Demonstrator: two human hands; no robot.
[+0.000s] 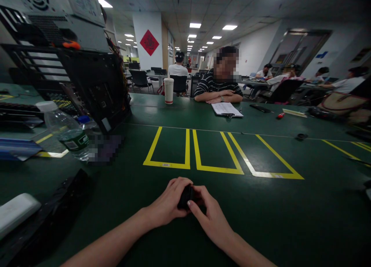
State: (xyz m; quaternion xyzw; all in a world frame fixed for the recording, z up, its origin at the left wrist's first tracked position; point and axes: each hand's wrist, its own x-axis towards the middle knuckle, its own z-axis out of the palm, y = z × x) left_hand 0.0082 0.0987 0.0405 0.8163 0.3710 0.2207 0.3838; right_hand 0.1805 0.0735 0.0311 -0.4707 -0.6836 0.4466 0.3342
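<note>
Between my two hands is a small black object (184, 197), mostly covered by fingers, so its kind is unclear. My left hand (169, 201) wraps over it from the left, palm down. From the right, my right hand (208, 210) grips its edge, the thumb lying along the near side. Both hands are closed on it, low over the green table (130, 224) on my side of the yellow tape outlines (214, 169).
A bottle (65, 131), a black metal computer case (98, 85) and a long black part (55, 209) with a white object (17, 213) stand left. Across the table a person (218, 81) sits behind a clipboard (227, 109); a cup (168, 91) stands nearby.
</note>
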